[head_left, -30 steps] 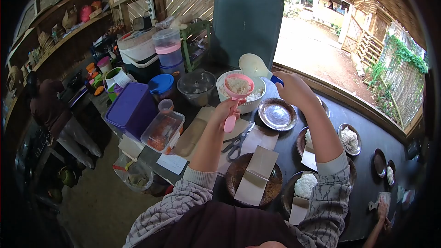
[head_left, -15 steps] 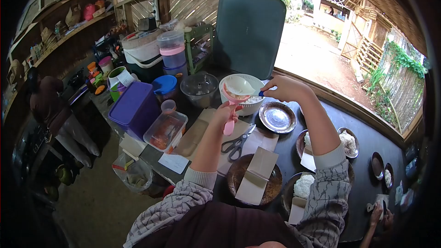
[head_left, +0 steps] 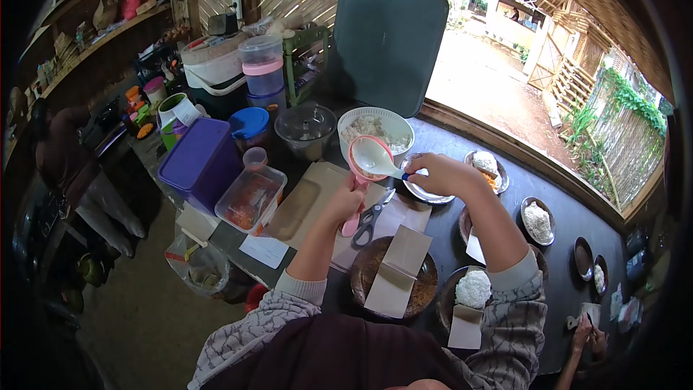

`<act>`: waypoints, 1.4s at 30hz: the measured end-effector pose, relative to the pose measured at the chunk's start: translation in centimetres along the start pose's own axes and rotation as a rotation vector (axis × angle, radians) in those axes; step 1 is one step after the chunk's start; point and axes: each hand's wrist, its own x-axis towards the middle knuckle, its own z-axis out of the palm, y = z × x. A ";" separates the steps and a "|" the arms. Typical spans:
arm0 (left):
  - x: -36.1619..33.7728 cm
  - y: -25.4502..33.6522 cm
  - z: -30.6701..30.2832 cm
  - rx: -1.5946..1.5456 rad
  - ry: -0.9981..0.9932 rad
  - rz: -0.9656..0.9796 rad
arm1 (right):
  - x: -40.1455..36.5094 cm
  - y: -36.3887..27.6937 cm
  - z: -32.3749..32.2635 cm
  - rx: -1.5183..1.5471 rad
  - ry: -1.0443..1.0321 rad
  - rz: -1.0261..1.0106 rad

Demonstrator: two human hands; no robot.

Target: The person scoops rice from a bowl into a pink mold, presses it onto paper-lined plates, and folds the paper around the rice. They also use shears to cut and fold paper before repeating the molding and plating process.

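My left hand point(head_left: 349, 202) is closed around the handle of a pink ladle point(head_left: 351, 225), its round bowl raised above the table. Pinched in my right hand point(head_left: 433, 175) is a white spoon point(head_left: 388, 167) with a blue handle end. The spoon's head rests inside or just over the ladle's bowl, covering most of what is in it. Right behind them stands a white perforated basket point(head_left: 401, 124) containing rice point(head_left: 364, 128). A metal plate point(head_left: 433, 193) sits partly beneath my right hand. Black-handled scissors point(head_left: 364, 227) lie below the ladle.
Near me is a brown bowl point(head_left: 363, 263) with folded card point(head_left: 393, 278) across it. Bowls with rice mounds point(head_left: 473, 287) line the right side. At left stand a purple box point(head_left: 196, 162) and a tub of red food point(head_left: 249, 206). Another person's hands point(head_left: 586, 334) work at far right.
Both hands have drawn back from the basket toward me, carrying the ladle and spoon, so the rice shows more. The spoon's head has come down over the ladle's bowl. The view has shifted slightly.
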 end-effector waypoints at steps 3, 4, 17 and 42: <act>-0.9 0.8 0.6 0.000 0.061 0.043 | 0.3 0.1 0.2 0.001 0.012 -0.023; -0.9 0.9 0.5 -0.002 0.059 0.052 | 0.5 0.0 0.1 0.034 -0.003 -0.024; 0.0 0.3 -0.8 -0.172 0.030 0.082 | 1.8 0.1 0.0 0.024 0.087 -0.218; -1.8 2.4 -1.2 0.046 0.054 -0.021 | 0.0 -2.3 -3.1 0.000 -0.066 -0.095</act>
